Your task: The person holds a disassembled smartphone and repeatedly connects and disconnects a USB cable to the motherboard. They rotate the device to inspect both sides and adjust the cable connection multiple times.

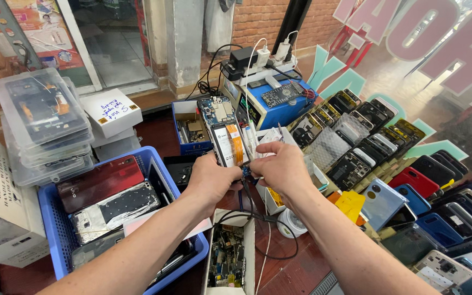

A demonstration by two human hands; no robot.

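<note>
Left hand (210, 177) grips the opened phone (224, 131) upright above the desk; right hand (282, 169) pinches a black cable (249, 210) at its bottom edge (connector hidden). Risk: a skewed push bends the port, or a tug tears the orange flex (237, 146).

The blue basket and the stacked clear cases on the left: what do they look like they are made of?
The blue perforated basket looks like moulded plastic: matte, with a grid of small holes in its wall. The stacked clear cases appear to be thin glossy transparent plastic, since the phone parts inside show through. The tabletop looks like varnished reddish wood, though it could be laminate.
</note>
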